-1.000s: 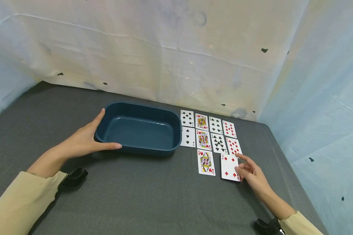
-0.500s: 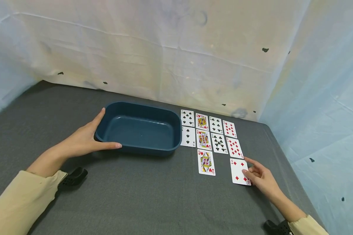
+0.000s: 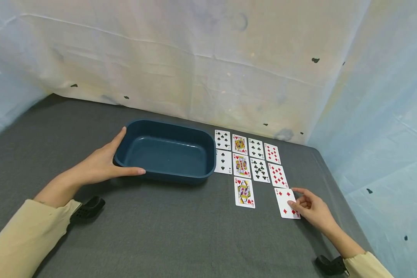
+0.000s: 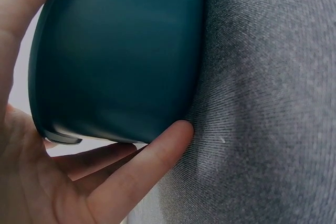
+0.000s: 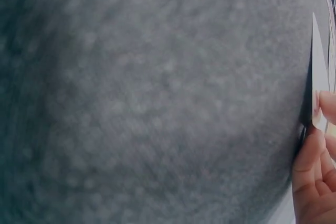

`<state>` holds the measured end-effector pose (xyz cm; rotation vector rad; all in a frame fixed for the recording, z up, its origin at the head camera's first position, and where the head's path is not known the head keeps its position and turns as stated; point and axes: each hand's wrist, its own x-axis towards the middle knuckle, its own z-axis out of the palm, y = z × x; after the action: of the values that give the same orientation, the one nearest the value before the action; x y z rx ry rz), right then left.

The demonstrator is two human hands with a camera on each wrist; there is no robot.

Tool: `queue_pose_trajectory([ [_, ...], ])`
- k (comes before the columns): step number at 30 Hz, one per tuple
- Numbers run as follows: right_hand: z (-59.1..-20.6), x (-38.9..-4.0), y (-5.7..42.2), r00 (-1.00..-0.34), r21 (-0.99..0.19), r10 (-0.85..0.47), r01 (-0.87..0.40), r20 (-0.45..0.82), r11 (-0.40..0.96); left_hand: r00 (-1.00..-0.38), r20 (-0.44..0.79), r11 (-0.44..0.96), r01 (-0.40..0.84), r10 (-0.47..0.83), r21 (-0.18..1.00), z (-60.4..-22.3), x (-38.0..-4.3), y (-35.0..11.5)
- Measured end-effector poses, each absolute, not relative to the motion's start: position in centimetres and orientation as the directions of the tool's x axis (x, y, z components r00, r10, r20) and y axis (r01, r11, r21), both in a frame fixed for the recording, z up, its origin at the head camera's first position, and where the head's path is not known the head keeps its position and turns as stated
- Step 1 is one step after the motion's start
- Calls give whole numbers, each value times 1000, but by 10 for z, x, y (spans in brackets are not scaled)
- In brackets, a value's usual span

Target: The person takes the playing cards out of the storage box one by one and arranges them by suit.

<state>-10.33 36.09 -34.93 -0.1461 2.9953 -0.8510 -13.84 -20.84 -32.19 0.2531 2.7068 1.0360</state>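
Observation:
A dark blue rectangular plastic bin [image 3: 175, 178] stands on the grey cloth, its visible inside bare. My left hand [image 3: 97, 164] holds its left end, thumb along the front wall and fingers reaching toward the back corner. In the left wrist view, fingers [image 4: 142, 174] curl beneath and beside the bin wall [image 4: 121, 51]. At the right, my right hand [image 3: 314, 210] pinches the four of diamonds [image 3: 283, 197] by its right edge, face up, just below another diamond card [image 3: 277, 175]. The right wrist view shows the card [image 5: 318, 66] edge-on between thumb and fingers, tilted off the cloth.
Face-up playing cards lie in columns right of the bin: spades [image 3: 223, 162], hearts including a queen [image 3: 244, 192], clubs [image 3: 260, 170] and diamonds. A pale hanging sheet [image 3: 194, 69] closes off the back; a bluish sheet [image 3: 385, 162] hangs at the right. Grey cloth [image 3: 187, 231] covers the table.
My right hand has slid the four of diamonds to the right, off the diamond card it overlapped, and turned it slightly. The left hand and the bin stay put.

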Motion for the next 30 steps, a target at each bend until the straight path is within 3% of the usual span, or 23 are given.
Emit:
queue_pose_trajectory([
  [10, -345, -105, 356, -997, -422, -72, -69, 9, 904, -960, -149, 740, 79, 238, 668, -321, -139, -208],
  [17, -349, -103, 358, -998, -445, -48, -31, -27, 895, -957, -164, 739, 69, 239, 670, -322, -137, -207],
  [30, -355, -105, 364, -994, -517, -100, -105, 38, 849, -956, -179, 746, 56, 232, 664, -321, -139, -208],
])
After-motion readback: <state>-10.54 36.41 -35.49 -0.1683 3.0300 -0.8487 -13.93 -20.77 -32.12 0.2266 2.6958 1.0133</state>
